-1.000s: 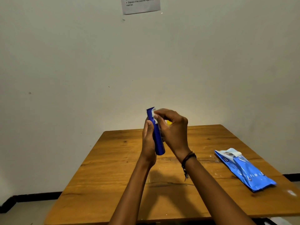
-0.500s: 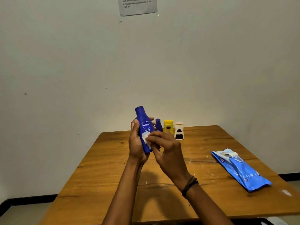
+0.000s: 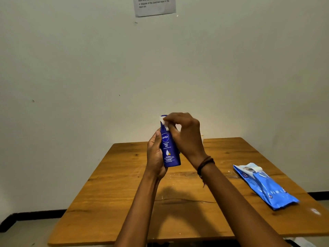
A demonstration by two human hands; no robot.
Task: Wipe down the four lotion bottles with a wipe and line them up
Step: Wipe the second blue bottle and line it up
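Observation:
A tall dark blue lotion bottle (image 3: 168,150) with a white label print stands upright in the air above the wooden table (image 3: 124,184). My left hand (image 3: 155,157) grips its lower body from the left. My right hand (image 3: 185,134) pinches a small white wipe (image 3: 163,120) against the bottle's cap. The other bottles at the table's back edge are hidden behind my right hand; only a sliver of a white one (image 3: 202,136) shows.
A blue pack of wipes (image 3: 265,186) lies on the table's right side with its flap open. The table stands against a pale wall with a printed paper sheet (image 3: 154,5) high up. Floor shows at both sides.
My right hand has slid the wipe up from the bottle's lower body to its cap. The raised hand now covers the three bottles at the back.

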